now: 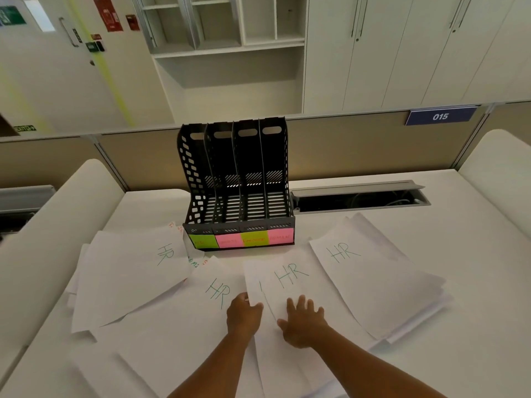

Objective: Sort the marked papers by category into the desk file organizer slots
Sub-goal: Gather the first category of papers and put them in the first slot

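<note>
A black file organizer (238,179) with four empty slots stands at the back of the desk, with green, pink, yellow and pink sticky labels along its front. Several white sheets marked "HR" in green lie spread before it: one at the left (138,271), one left of centre (201,308), one in the middle (290,282), one on a stack at the right (370,271). My left hand (243,314) pinches the left edge of the middle sheet. My right hand (301,320) lies flat on that same sheet, fingers spread.
An open cable tray (359,196) is sunk into the desk right of the organizer. A partition wall with a blue "015" sign (441,116) runs behind. Raised white side panels (57,225) flank the desk. More paper edges with orange writing peek out beside the organizer.
</note>
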Demonstrator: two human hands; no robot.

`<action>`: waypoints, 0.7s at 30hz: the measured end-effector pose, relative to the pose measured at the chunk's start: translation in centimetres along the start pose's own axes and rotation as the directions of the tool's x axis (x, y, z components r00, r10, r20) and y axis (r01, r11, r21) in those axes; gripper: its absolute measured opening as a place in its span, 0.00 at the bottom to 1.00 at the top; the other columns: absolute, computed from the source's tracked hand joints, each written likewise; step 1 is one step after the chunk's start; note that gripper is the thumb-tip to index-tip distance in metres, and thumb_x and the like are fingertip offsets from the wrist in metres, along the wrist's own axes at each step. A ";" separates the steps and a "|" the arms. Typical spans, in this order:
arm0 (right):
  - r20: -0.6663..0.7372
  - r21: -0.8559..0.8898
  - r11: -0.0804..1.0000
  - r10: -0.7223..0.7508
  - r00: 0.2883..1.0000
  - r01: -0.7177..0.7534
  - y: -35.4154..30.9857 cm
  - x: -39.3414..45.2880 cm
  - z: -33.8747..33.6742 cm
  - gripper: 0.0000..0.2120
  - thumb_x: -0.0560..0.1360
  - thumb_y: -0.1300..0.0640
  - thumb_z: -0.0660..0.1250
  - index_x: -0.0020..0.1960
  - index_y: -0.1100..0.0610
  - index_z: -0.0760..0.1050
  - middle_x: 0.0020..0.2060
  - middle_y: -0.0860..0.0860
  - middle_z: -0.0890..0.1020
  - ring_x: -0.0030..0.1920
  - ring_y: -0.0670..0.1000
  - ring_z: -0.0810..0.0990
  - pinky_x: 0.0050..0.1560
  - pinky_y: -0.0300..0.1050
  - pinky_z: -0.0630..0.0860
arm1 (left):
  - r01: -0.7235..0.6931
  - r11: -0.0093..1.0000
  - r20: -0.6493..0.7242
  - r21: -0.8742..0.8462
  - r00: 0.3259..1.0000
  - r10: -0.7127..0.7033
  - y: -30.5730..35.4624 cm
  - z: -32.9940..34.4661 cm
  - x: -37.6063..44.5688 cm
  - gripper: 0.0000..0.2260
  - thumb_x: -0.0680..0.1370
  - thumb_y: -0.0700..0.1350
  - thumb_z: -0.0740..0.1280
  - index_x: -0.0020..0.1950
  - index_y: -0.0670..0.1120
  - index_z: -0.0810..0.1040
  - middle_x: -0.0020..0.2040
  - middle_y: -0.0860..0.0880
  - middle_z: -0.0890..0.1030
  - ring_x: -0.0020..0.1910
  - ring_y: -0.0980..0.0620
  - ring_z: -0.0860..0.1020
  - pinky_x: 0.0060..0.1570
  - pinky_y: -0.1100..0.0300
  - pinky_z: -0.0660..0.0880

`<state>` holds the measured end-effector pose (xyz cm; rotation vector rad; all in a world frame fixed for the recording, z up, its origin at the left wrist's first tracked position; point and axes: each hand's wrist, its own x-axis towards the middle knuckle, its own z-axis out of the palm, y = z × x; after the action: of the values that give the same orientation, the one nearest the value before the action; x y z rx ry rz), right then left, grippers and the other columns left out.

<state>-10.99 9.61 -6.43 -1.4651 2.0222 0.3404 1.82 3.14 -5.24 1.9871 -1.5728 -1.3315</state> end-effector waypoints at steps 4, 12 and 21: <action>0.012 0.124 0.989 -0.078 0.997 0.076 -1.9 0.1 0.0 0.32 0.81 0.41 0.47 0.78 0.55 0.42 0.77 0.59 0.47 0.76 0.63 0.48 0.74 0.62 0.50 | -0.023 0.997 0.058 -0.078 0.998 0.027 -0.1 0.4 -0.6 0.15 0.77 0.48 0.70 0.61 0.45 0.78 0.58 0.47 0.82 0.51 0.48 0.79 0.50 0.59 0.77; -0.452 0.165 0.985 0.036 0.891 0.044 1.1 -0.2 -3.5 0.16 0.77 0.53 0.60 0.62 0.57 0.70 0.59 0.54 0.76 0.59 0.55 0.75 0.59 0.49 0.73 | -0.026 0.994 0.033 -0.102 0.999 0.030 -0.5 0.0 -0.2 0.16 0.75 0.47 0.72 0.61 0.42 0.78 0.57 0.45 0.82 0.53 0.46 0.80 0.51 0.58 0.77; -0.391 0.067 0.944 0.322 0.862 -0.323 7.5 1.4 -2.8 0.26 0.75 0.54 0.61 0.71 0.60 0.63 0.75 0.61 0.56 0.75 0.66 0.49 0.74 0.58 0.54 | -0.001 0.981 0.057 -0.196 0.998 0.013 -0.8 0.0 -0.1 0.21 0.67 0.53 0.79 0.52 0.47 0.76 0.47 0.48 0.81 0.49 0.45 0.79 0.43 0.58 0.76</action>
<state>-19.17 9.70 -6.13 -1.2649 2.6074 0.1861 2.31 3.53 -5.73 1.8388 -1.4106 -1.4917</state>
